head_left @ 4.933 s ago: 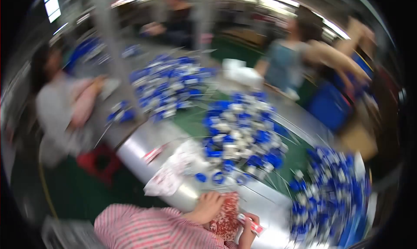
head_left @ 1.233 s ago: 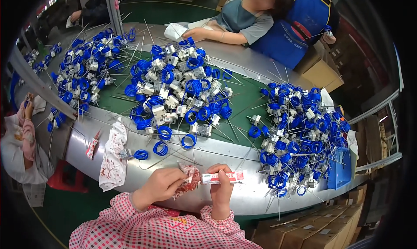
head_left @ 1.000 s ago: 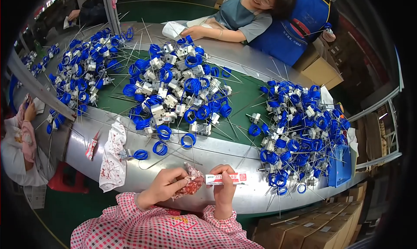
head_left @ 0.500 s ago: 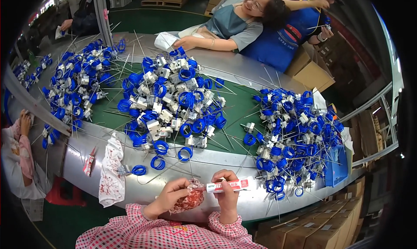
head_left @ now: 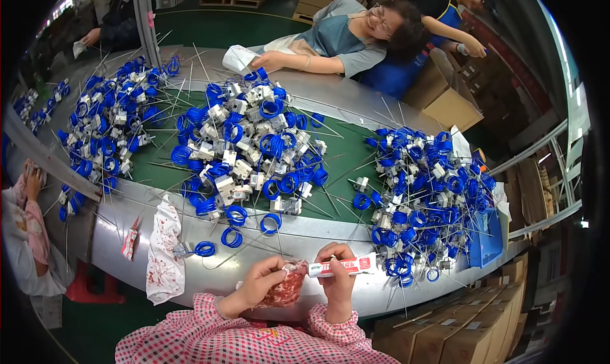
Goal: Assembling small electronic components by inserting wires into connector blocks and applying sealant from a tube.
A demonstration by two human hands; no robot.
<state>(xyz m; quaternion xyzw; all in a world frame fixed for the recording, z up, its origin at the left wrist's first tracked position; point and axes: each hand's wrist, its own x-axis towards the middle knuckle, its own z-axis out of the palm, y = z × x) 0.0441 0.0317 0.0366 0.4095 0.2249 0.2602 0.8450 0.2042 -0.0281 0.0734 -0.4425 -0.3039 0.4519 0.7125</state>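
My left hand [head_left: 260, 283] pinches a crumpled white cloth [head_left: 287, 289] covered in red stains. Beside it, my right hand [head_left: 338, 286] grips a white squeeze tube [head_left: 362, 264] with a red-printed label, its narrow end pointing left at the cloth. Both hands are over the near edge of the metal table. To the left lies a second red-stained white cloth [head_left: 166, 253], with another red-and-white tube [head_left: 131, 240] farther left. A single white-and-grey switch-like part with a blue coil [head_left: 204, 248] rests against that cloth's right side.
Piles of blue-coiled parts with thin metal rods cover the table's left [head_left: 114, 119], middle [head_left: 248, 145] and right [head_left: 426, 192]. A blue bin [head_left: 486, 240] stands at the right edge, above cardboard boxes [head_left: 457, 326]. Co-workers sit or stand around the table; a post [head_left: 145, 24] rises at left.
My right hand and the tube have shifted slightly right and up. The cloth in my left hand is spread flatter. Across the table, the co-worker in blue has leaned and lowered an arm.
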